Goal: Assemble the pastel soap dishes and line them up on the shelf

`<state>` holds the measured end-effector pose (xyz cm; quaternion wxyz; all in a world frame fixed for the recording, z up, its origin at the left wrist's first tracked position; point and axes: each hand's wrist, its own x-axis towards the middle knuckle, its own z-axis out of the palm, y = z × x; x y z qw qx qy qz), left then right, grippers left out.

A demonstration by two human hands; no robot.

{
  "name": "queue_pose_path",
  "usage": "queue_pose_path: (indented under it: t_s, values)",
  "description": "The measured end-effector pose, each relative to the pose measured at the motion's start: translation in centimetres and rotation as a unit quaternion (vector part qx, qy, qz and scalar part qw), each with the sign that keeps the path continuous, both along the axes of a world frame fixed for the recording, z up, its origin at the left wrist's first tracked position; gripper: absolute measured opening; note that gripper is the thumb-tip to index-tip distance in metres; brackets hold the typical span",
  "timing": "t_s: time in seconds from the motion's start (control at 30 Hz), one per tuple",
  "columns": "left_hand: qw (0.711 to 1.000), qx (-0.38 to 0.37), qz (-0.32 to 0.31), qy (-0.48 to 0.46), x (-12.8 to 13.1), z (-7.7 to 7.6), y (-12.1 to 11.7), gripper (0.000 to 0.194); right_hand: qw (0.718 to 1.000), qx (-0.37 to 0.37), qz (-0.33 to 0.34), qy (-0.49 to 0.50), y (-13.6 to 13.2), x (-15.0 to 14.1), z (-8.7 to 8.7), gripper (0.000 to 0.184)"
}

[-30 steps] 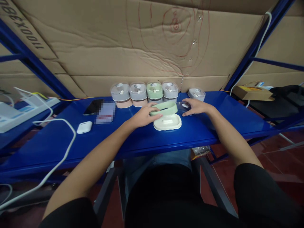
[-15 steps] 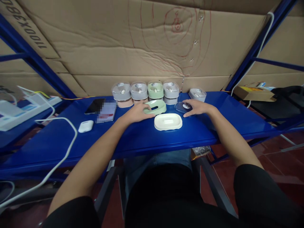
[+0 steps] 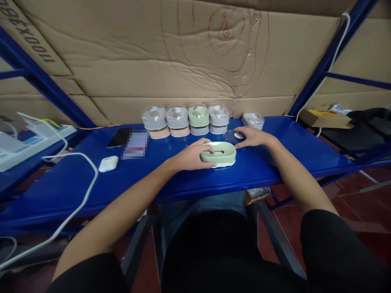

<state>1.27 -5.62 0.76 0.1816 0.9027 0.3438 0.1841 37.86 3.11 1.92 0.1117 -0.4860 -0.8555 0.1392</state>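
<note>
My left hand (image 3: 198, 155) grips the left end of a green oval soap dish (image 3: 229, 153), with the thumb in front and fingers reaching over its rim. A long slot shows in the dish's floor. Under it, the cream-white base tray (image 3: 226, 165) lies on the table, with only its front edge visible. The dish sits on or just over this tray; I cannot tell whether they are locked together. Behind and to the right, my right hand (image 3: 251, 137) has thumb and fingers around the right side of a clear lid (image 3: 231, 136), which rests on the table.
Several stacked lidded boxes (image 3: 177, 118) stand along the cardboard back wall (image 3: 122, 81). A single grey box (image 3: 253, 121) stands apart at the right. On the left of the blue table (image 3: 171, 179) lie phones (image 3: 120, 137), a white earbud case (image 3: 108, 163) and a white cable (image 3: 93, 167).
My left hand moved the green dish left, off the white tray, then back right over it. The tray's visible face changed from raised to hollow. My right hand stays at the lid.
</note>
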Motion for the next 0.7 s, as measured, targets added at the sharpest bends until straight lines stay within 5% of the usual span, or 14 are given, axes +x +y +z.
queue_pose_path:
  t_s: [0.27,0.43,0.7]
  values:
    - [0.992,0.092,0.007,0.090,0.9,-0.1,-1.1,0.084,0.999,0.027,-0.013,0.034,-0.5,-0.3,0.7,0.099]
    - [0.986,0.107,0.018,0.130,1.0,-0.1,-1.4,0.090,0.988,0.101,0.031,0.116,-2.2,-0.7,2.5,0.094]
    - [0.992,-0.055,0.056,-0.094,0.8,-1.6,0.6,0.143,0.964,0.109,0.200,0.141,-5.1,-4.1,2.9,0.091]
